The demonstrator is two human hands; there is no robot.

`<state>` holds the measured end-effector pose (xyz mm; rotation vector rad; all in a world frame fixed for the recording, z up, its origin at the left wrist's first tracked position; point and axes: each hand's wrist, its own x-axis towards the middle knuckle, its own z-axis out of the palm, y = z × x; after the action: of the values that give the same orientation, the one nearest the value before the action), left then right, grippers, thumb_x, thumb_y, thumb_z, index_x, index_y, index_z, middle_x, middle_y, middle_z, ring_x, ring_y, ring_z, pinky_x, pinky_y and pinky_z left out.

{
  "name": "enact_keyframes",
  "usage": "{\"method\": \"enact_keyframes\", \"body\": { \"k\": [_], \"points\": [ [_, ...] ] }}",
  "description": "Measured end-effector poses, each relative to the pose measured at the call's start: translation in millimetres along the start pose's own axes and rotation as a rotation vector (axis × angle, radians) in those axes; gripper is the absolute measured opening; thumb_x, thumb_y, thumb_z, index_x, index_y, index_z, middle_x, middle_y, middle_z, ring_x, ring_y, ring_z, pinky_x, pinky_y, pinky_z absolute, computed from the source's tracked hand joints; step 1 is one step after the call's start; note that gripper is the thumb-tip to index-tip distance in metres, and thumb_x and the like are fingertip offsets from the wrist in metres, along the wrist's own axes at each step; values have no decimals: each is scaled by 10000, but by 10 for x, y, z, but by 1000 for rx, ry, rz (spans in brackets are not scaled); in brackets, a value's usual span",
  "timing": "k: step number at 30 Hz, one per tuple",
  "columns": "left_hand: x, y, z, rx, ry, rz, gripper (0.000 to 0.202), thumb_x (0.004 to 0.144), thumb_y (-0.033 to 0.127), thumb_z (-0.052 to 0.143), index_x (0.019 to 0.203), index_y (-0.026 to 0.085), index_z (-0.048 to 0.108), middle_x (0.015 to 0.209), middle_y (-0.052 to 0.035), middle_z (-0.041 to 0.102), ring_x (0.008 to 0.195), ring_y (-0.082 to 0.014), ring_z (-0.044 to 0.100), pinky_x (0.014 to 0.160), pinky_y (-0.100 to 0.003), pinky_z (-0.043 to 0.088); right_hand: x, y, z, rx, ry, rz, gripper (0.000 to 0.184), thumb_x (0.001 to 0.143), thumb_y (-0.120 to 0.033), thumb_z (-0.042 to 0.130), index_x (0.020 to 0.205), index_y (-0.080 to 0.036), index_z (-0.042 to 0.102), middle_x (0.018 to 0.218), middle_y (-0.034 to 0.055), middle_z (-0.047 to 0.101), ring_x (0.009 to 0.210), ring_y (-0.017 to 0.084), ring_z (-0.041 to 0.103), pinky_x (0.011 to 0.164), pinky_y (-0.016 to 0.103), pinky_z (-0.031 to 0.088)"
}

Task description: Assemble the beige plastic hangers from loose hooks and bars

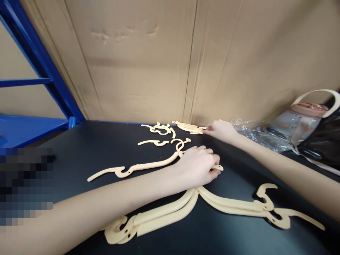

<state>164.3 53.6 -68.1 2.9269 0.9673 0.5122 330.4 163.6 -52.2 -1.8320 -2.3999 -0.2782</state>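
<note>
My left hand point(199, 166) is closed around the right arm of a cream plastic hanger point(156, 164); that arm's end pokes out beyond my fingers. The hanger's left arm and hook show beside the hand. Farther back, my right hand point(221, 131) pinches the end of a piece at a pile of cream hanger parts point(190, 126). Nearer to me lie stacked cream hangers point(231, 205), their middle just below my left hand and their left end partly behind my forearm. Loose hook-shaped parts point(160, 129) and a short hanger piece point(154, 142) rest left of the pile.
The black table point(79, 148) ends at a tall cardboard wall point(143, 71). A blue metal frame point(57, 85) stands on the left. To the right are crumpled clear plastic point(251, 131), a clear jug with a pink lid point(294, 117) and a black bag point(324, 145).
</note>
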Motion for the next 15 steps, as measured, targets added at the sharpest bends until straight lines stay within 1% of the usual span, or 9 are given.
{"method": "enact_keyframes", "body": {
  "k": [4, 6, 8, 10, 12, 13, 15],
  "points": [
    [-13, -33, 48, -48, 21, -20, 78, 842, 198, 577, 824, 190, 653, 832, 0, 650, 807, -202, 588, 642, -310, 419, -18, 39, -13, 35, 60, 33, 306, 887, -447, 543, 849, -220, 746, 880, 66, 726, 846, 257, 660, 678, 309, 473],
    [-18, -41, 57, -121, 38, -50, 63, 842, 188, 584, 835, 197, 647, 862, 7, 650, 832, -194, 600, 643, -293, 417, -22, 59, 7, 72, 54, 6, 296, 877, -452, 562, 842, -221, 743, 871, 59, 725, 839, 252, 657, 676, 305, 471],
    [-25, -47, 67, -220, 58, -93, 53, 847, 183, 585, 838, 203, 633, 885, 14, 648, 841, -181, 611, 637, -272, 416, -16, 80, 42, 167, 29, -35, 294, 873, -453, 573, 819, -215, 736, 841, 46, 723, 801, 228, 658, 666, 288, 470],
    [-35, -51, 85, -335, 75, -129, 36, 851, 186, 590, 831, 202, 614, 890, 20, 648, 820, -165, 619, 634, -255, 421, 5, 107, 80, 317, -3, -68, 350, 911, -456, 510, 826, -195, 728, 791, 32, 719, 732, 185, 658, 653, 259, 479],
    [-44, -53, 106, -443, 65, -162, 29, 850, 197, 607, 822, 199, 598, 857, 22, 655, 789, -157, 630, 641, -248, 433, 39, 145, 110, 420, -12, -84, 421, 962, -434, 409, 878, -163, 719, 786, 35, 717, 698, 153, 656, 661, 235, 491],
    [-46, -54, 114, -489, 50, -180, 36, 847, 200, 616, 819, 198, 592, 831, 22, 662, 785, -158, 637, 650, -247, 441, 58, 168, 121, 429, -2, -82, 413, 971, -407, 396, 912, -150, 714, 814, 42, 719, 716, 151, 658, 681, 233, 494],
    [-47, -56, 122, -558, 18, -214, 43, 841, 203, 626, 819, 198, 589, 795, 19, 677, 797, -167, 652, 671, -251, 454, 93, 213, 139, 380, 29, -78, 302, 944, -334, 467, 970, -150, 705, 898, 49, 719, 796, 168, 659, 738, 252, 491]
  ]
}}
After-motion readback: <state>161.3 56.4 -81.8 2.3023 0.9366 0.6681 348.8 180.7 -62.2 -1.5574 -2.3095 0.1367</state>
